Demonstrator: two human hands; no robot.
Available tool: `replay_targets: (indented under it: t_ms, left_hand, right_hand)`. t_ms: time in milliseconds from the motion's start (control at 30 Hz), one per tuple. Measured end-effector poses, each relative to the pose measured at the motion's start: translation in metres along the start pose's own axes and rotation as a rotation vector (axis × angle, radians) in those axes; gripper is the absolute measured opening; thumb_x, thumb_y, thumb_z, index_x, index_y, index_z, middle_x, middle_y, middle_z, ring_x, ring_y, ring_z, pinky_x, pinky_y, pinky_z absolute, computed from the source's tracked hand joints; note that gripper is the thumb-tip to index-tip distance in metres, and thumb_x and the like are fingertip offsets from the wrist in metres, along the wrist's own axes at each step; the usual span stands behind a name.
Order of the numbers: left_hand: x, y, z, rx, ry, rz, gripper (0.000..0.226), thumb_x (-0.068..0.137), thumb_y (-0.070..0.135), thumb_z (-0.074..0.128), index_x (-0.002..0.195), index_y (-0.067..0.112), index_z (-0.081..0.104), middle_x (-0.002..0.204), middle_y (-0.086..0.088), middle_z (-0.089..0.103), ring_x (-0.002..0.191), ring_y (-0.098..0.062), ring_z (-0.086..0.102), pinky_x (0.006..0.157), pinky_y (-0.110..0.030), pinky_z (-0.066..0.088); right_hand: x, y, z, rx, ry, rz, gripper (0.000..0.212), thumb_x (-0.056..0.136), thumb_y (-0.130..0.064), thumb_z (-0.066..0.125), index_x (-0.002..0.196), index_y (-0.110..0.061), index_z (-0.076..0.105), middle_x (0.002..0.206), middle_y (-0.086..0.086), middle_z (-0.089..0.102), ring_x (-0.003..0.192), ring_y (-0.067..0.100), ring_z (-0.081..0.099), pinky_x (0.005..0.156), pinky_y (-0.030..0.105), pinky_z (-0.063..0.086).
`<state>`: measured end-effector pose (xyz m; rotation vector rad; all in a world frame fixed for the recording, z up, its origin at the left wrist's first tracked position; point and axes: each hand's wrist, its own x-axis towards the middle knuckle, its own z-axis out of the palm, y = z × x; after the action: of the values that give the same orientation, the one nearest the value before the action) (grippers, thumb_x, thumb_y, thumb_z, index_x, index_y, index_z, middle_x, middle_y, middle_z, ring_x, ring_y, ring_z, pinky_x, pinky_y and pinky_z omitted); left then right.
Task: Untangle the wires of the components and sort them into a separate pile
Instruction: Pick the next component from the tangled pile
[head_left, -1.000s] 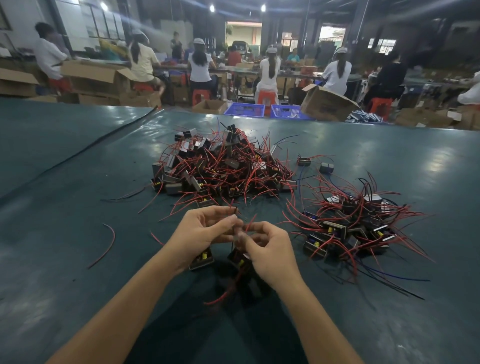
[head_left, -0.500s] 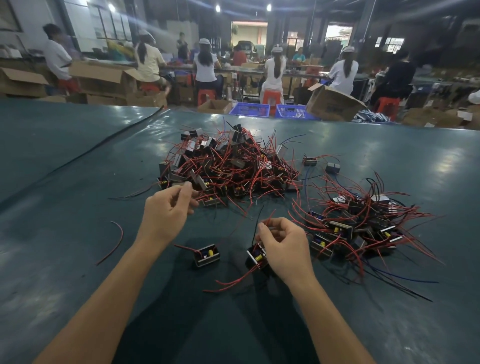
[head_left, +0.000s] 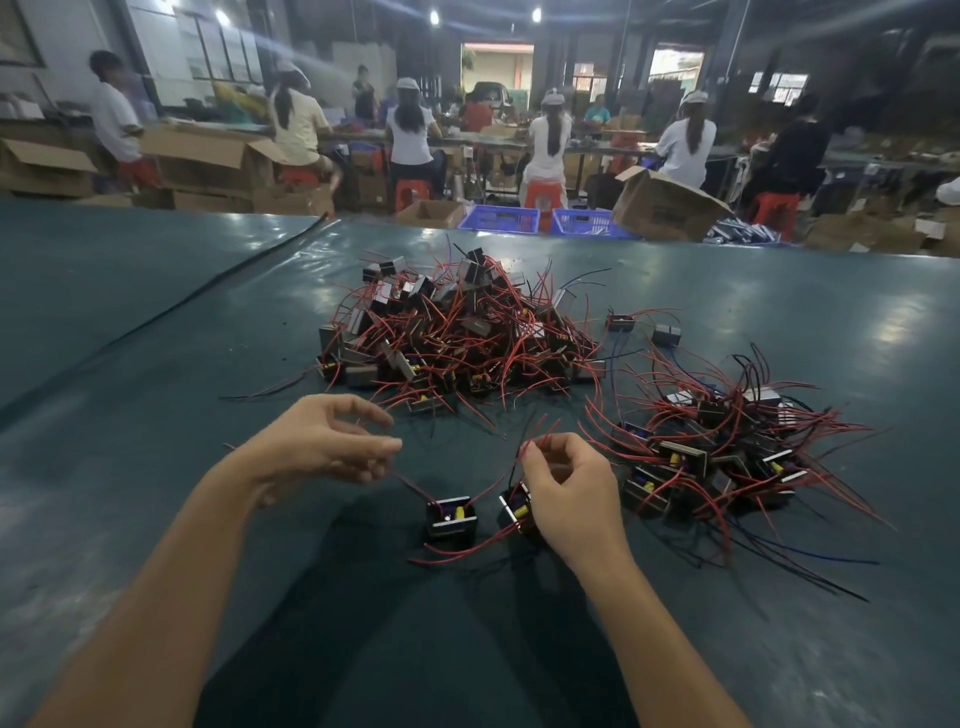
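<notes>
The thing to watch is the pair of small black box-shaped components with yellow tabs and red wire leads, sitting on the table right in front of the person. The left component (head_left: 451, 517) lies flat between the two hands. One dark red lead (head_left: 410, 486) runs off it, slanting up and to the left, straight to the fingers of the left hand (head_left: 322, 441). Those fingers are loosely curled with a gap between thumb and index. Honestly can't tell if the lead is actually pinched or just passing under them, it's too blurry.

The right component (head_left: 514, 512) sits just beside the first, half tucked under the right hand (head_left: 566, 493). That hand is pinched tight on the red lead tips (head_left: 535, 446) sticking up from it.

My read: the leads need pulling apart along that left-right line. After that, each piece goes to the smaller spread-out pile of black components with red and blue wires (head_left: 727, 452). That's off to the right, so the right hand is way nearer. The big tangled heap of black components and red wires (head_left: 457, 332) sits further back on the dark green table (head_left: 130, 467).
</notes>
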<state>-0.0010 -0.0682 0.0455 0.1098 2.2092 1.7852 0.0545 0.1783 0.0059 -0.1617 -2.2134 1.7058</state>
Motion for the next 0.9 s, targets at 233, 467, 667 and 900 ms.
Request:
replay_targets:
  t_ms: [233,467,667,900]
  left_hand:
    - [0.013,-0.009,0.029,-0.222,0.133,0.050,0.033,0.086,0.002,0.067,0.117,0.010,0.060,0.092,-0.013,0.076,0.073,-0.014,0.072,0.057,-0.020,0.056]
    - [0.015,-0.009,0.053,-0.421,0.041,-0.027,0.014,0.092,0.005,0.058,0.099,0.005,0.070,0.078,-0.006,0.073,0.060,-0.013,0.068,0.053,-0.022,0.056]
    - [0.011,-0.006,0.062,-0.536,-0.097,-0.066,0.021,0.077,0.018,0.064,0.096,0.007,0.067,0.066,0.000,0.062,0.041,-0.006,0.051,0.039,-0.018,0.045]
    - [0.004,-0.008,0.080,-0.143,-0.102,0.176,0.020,0.073,0.028,0.071,0.089,0.017,0.075,0.072,-0.004,0.070,0.052,-0.011,0.062,0.047,-0.019,0.048]
  right_hand:
    - [0.003,0.002,0.001,0.148,-0.008,0.076,0.009,0.094,-0.015,0.061,0.086,-0.018,0.064,0.078,-0.009,0.075,0.073,0.002,0.067,0.062,0.009,0.048]
    - [0.001,-0.002,0.000,0.304,-0.088,0.107,0.006,0.094,-0.012,0.063,0.099,-0.015,0.062,0.073,-0.002,0.075,0.069,0.007,0.070,0.061,0.015,0.053]
    - [0.000,-0.009,-0.004,0.520,-0.242,0.185,0.010,0.091,-0.003,0.062,0.099,-0.007,0.067,0.069,0.001,0.073,0.063,0.005,0.068,0.058,0.014,0.051]
    - [-0.004,-0.006,0.006,0.428,-0.212,0.129,0.010,0.088,-0.007,0.068,0.095,-0.013,0.071,0.076,-0.001,0.074,0.068,0.004,0.067,0.059,0.015,0.050]
